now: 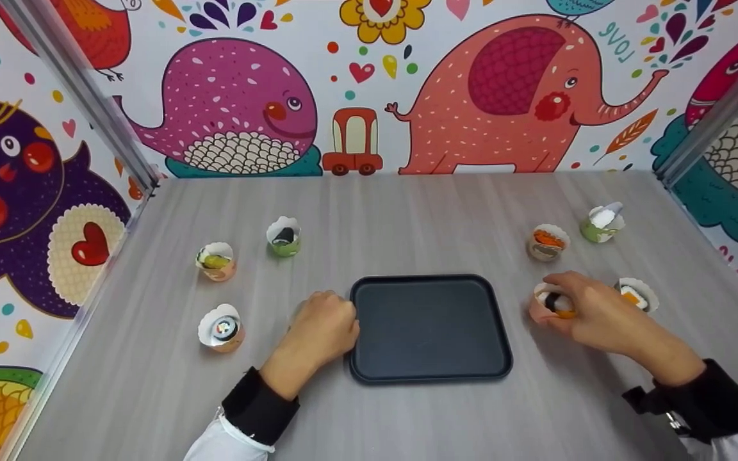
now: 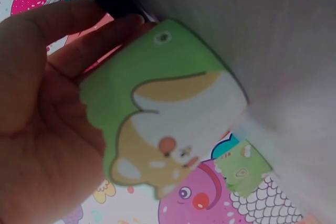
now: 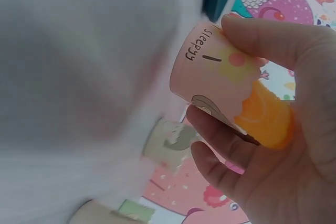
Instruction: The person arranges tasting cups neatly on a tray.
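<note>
My right hand (image 1: pixel 590 314) pinches a pink paper cup (image 3: pixel 212 66) just right of the tray. In it sits a toy sushi piece (image 1: pixel 555 302) with a black band and an orange part that pokes above the rim. At the left edge of the dark tray (image 1: pixel 430 330) my left hand (image 1: pixel 324 323) has its fingers curled. The left wrist view has them round a green paper cup (image 2: pixel 168 108) printed with an animal. That cup is hidden under the hand in the head view.
Left stand cups with a sushi roll (image 1: pixel 225 328), a yellow-green filling (image 1: pixel 216 261) and a black piece (image 1: pixel 284 237). Right stand cups with orange topping (image 1: pixel 548 242), a white piece (image 1: pixel 603 222) and an orange-and-white piece (image 1: pixel 635 296). Printed walls (image 1: pixel 369 83) border the table.
</note>
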